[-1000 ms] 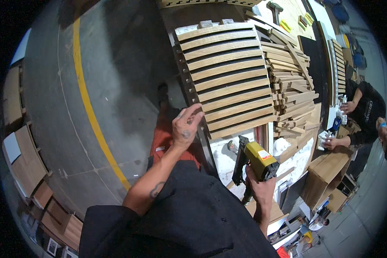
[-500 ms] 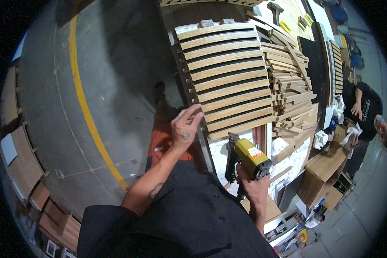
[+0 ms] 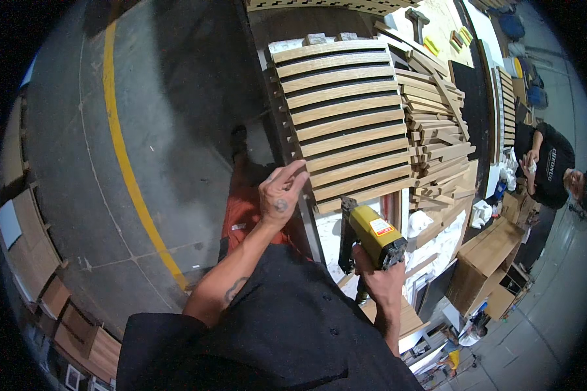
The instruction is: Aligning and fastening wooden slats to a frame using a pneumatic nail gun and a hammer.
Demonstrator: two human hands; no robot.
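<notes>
A panel of pale wooden slats (image 3: 349, 127), with dark gaps between them, lies on the bench in front of me. At its left edge, near the close end, the bent fingers of my left hand (image 3: 282, 195) are closed on the slat ends; the fingertips are partly hidden. My right hand (image 3: 381, 281) is wrapped round the handle of a yellow and black nail gun (image 3: 375, 233). The gun's black nose is at the nearest slat, towards that slat's left part; whether it touches the wood I cannot tell.
Loose wooden strips (image 3: 437, 140) are heaped right of the panel. Beyond lie a hammer (image 3: 419, 25) and yellow strips of fasteners (image 3: 432, 45). An open wooden box (image 3: 489, 251) stands at the right. Another person (image 3: 549, 163) is at the far right. A yellow line (image 3: 125, 153) crosses the floor at left.
The nail gun and my right hand have shifted slightly left and up, towards the nearest slat. My left hand stays at the panel's edge. The person at right has drawn their hands together.
</notes>
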